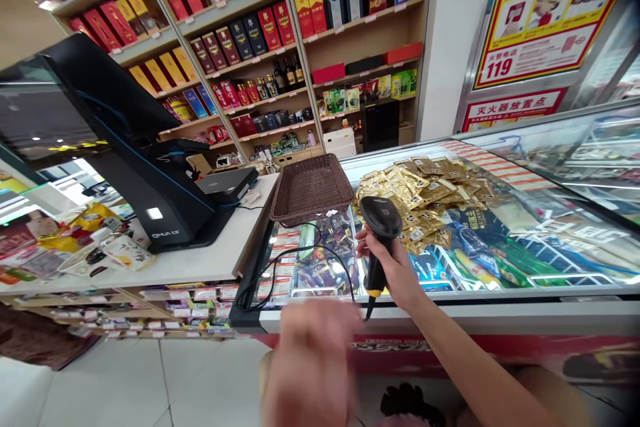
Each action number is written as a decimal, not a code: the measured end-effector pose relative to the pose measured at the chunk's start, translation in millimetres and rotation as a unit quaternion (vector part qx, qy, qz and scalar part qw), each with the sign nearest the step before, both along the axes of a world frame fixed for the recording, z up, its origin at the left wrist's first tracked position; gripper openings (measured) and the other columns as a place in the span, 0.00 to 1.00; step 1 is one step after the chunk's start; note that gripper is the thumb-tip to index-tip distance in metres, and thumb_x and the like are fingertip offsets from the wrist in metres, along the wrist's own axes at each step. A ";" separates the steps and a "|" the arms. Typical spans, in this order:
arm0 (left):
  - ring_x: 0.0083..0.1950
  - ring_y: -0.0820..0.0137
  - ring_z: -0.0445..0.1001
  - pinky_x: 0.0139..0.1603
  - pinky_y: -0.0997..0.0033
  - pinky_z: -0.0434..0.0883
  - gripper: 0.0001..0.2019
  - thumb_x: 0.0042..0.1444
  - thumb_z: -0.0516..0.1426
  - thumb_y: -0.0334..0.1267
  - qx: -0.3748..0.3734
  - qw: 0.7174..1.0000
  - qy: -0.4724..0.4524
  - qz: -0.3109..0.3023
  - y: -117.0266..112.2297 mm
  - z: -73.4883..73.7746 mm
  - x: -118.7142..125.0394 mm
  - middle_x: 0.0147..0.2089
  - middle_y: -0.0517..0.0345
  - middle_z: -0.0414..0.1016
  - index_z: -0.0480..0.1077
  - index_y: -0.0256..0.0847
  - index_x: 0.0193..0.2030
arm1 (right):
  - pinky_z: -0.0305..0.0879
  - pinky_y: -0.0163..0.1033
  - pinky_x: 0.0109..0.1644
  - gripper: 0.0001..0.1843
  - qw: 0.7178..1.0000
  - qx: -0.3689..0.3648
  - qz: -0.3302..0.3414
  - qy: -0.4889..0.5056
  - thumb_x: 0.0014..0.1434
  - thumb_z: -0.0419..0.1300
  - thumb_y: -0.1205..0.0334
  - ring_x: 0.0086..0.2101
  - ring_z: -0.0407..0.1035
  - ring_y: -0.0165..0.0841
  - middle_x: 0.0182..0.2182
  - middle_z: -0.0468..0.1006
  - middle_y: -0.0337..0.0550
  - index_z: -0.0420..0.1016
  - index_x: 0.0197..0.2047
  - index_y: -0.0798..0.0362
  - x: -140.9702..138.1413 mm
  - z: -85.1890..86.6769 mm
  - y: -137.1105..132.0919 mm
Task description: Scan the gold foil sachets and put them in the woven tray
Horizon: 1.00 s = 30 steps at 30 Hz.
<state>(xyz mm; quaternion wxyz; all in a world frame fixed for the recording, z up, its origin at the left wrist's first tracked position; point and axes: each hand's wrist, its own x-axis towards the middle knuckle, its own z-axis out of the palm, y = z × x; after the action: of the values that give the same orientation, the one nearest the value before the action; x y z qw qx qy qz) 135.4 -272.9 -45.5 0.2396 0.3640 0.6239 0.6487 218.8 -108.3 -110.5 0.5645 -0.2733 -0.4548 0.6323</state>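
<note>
A black barcode scanner (pixel 381 217) with a yellow ring near its base is gripped by its handle in my right hand (pixel 393 263), held upright above the glass-topped freezer (pixel 330 333). Its black cable (pixel 300 250) loops away to the left across the glass. My left hand (pixel 315 353) is close to the camera at the lower middle, smeared by motion, and its fingers cannot be made out. Just beyond the scanner, a heap of gold sachets (pixel 430 187) lies on the freezer top. To its left stands a brown woven basket (pixel 315 187) with nothing visible in it.
A black checkout terminal (pixel 165 213) stands on the white counter (pixel 215 240) at left, among packaged goods. Behind are shelves (pixel 295 47) of boxes and bottles. Fire-safety posters (pixel 545 20) hang at right. Packaged goods show through the freezer glass.
</note>
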 end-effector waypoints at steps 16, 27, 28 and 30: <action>0.32 0.72 0.73 0.39 0.71 0.73 0.22 0.54 0.62 0.55 0.121 0.982 -0.094 0.106 -9.2 -62.5 -95.1 0.36 0.58 0.75 0.70 0.42 0.47 | 0.54 0.55 0.63 0.27 0.799 0.239 0.073 -0.547 0.68 0.48 0.47 0.61 0.59 0.50 0.58 0.68 0.63 0.69 0.58 0.59 -99.9 -1.2 34.3; 0.27 0.75 0.71 0.29 0.75 0.71 0.20 0.51 0.64 0.53 0.168 0.965 -0.144 0.142 -21.3 -47.5 -110.7 0.36 0.60 0.75 0.72 0.43 0.45 | 0.59 0.50 0.60 0.20 0.682 0.481 0.185 -0.519 0.69 0.48 0.53 0.52 0.70 0.42 0.47 0.79 0.52 0.77 0.48 0.54 -170.3 -41.2 -6.9; 0.27 0.76 0.71 0.29 0.75 0.70 0.20 0.52 0.64 0.53 0.169 0.966 -0.144 0.135 -17.9 -45.0 -112.0 0.36 0.60 0.75 0.72 0.43 0.44 | 0.59 0.50 0.60 0.19 0.679 0.502 0.174 -0.507 0.69 0.49 0.54 0.49 0.72 0.42 0.45 0.80 0.51 0.78 0.46 0.53 -169.4 -38.2 -6.7; 0.28 0.76 0.71 0.29 0.76 0.70 0.19 0.52 0.64 0.53 0.169 0.968 -0.139 0.120 -8.8 -37.3 -115.5 0.37 0.59 0.75 0.72 0.42 0.44 | 0.60 0.49 0.59 0.18 0.695 0.509 0.126 -0.491 0.69 0.49 0.55 0.47 0.73 0.41 0.44 0.81 0.50 0.79 0.46 0.52 -161.7 -28.9 6.9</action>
<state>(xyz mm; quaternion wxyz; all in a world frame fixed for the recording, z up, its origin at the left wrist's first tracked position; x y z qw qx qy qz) 19.8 -281.6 -82.7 0.1799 0.2278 0.5049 0.8129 57.1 -101.3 -139.4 0.2285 -0.1559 -0.9500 0.1450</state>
